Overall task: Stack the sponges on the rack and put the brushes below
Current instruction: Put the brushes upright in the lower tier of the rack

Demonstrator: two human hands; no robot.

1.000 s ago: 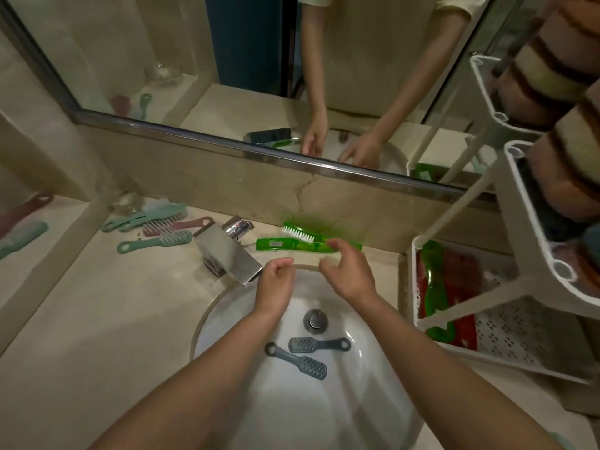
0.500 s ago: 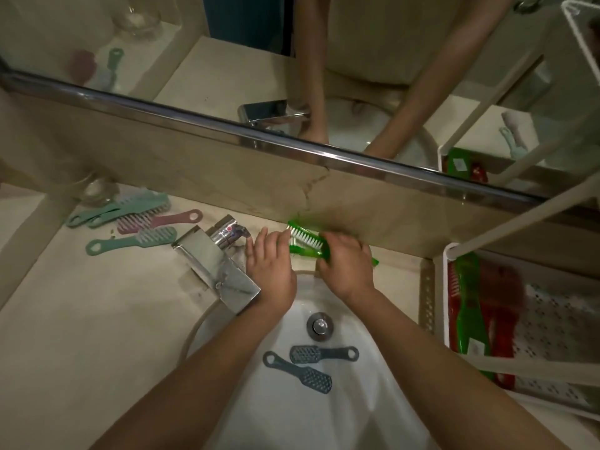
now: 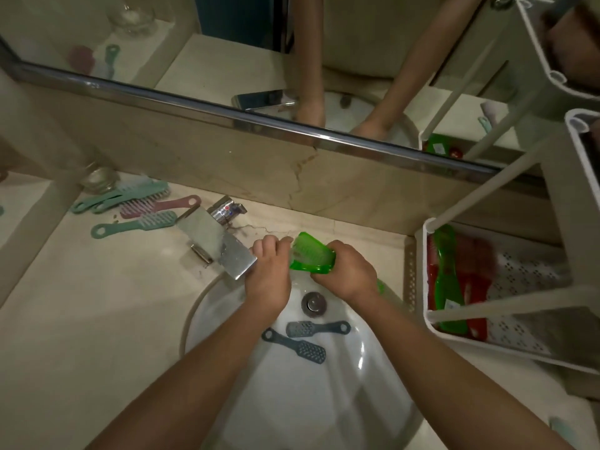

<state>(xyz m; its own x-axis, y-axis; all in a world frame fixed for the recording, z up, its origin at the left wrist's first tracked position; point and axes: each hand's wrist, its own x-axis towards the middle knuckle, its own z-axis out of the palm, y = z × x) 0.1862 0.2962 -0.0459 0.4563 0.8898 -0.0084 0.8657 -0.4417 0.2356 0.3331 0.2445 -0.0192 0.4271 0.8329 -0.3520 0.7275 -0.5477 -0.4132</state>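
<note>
Over the back rim of the sink, both hands hold a pair of green brushes (image 3: pixel 310 254) between them. My right hand (image 3: pixel 345 276) grips their right side, and a green handle end pokes out past that wrist. My left hand (image 3: pixel 269 271) is curled against their left edge, fingertips on the plastic. To the right, the white rack's bottom tray (image 3: pixel 417 274) holds a green brush (image 3: pixel 446 287) and red brushes (image 3: pixel 474 287). Two grey brushes (image 3: pixel 316 328) lie in the basin near the drain. Brown sponges (image 3: pixel 578 43) show on the rack's top tier, mostly cut off.
A chrome faucet (image 3: pixel 220 245) juts over the white sink (image 3: pixel 292 401) just left of my left hand. Teal brushes (image 3: pixel 136 224) and a pink brush (image 3: pixel 159 206) lie on the counter at the left, beside a glass (image 3: pixel 97 178). A mirror runs along the back wall.
My hands reached the green brushes at the wall, closed on them and lifted them toward the basin. The view tilted down and left, so the rack moved to the right.
</note>
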